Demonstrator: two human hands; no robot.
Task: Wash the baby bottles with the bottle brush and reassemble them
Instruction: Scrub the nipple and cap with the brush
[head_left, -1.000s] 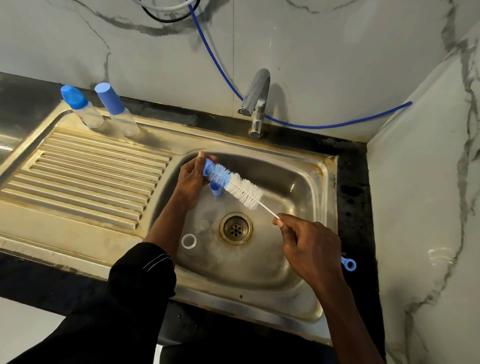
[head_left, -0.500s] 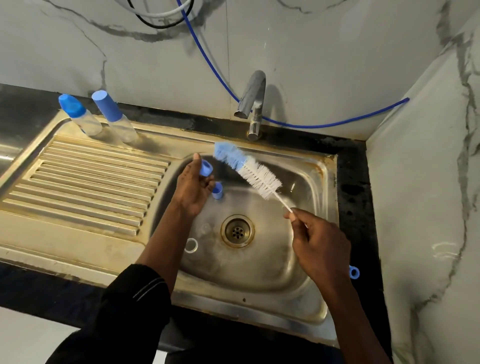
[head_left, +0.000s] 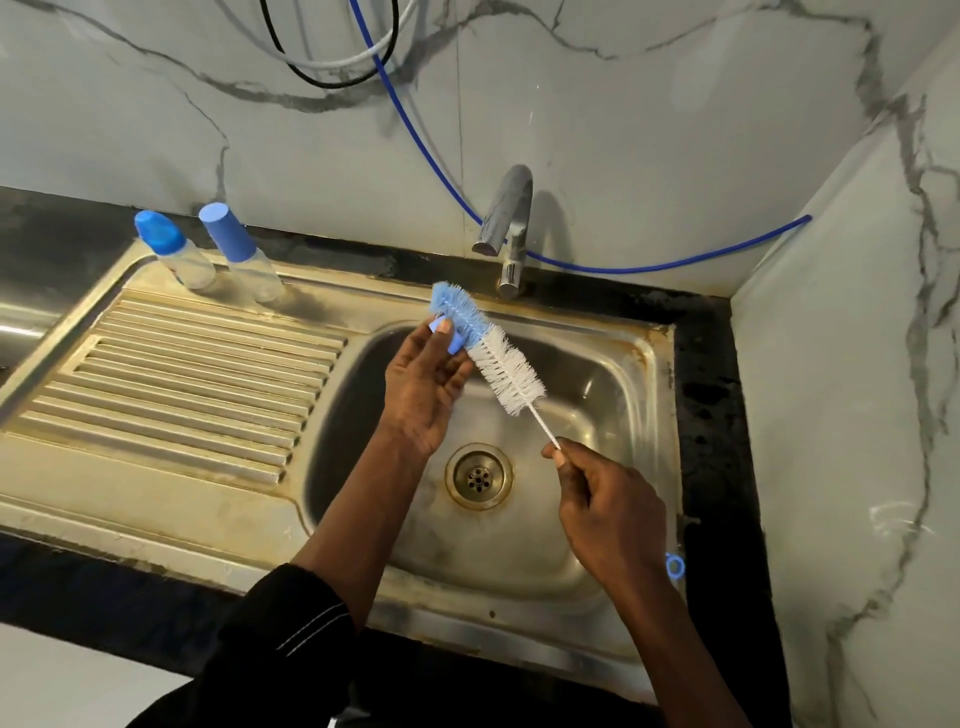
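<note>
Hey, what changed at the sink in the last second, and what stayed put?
The bottle brush swung off the blue bottle part, then came back; its blue bristles lie against the part. The left hand rose with it toward the basin's back left corner. Unchanged: the right hand pinches the brush wire, the left holds the part, both capped bottles stand on the drainboard.

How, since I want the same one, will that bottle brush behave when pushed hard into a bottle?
The bottle brush probably flexes: its white stem is thin, and the right hand pinches it well below the bristles. It seems light, since fingertips alone hold it slanted up. The bristles likely give softly against the blue bottle part in the left hand.
</note>
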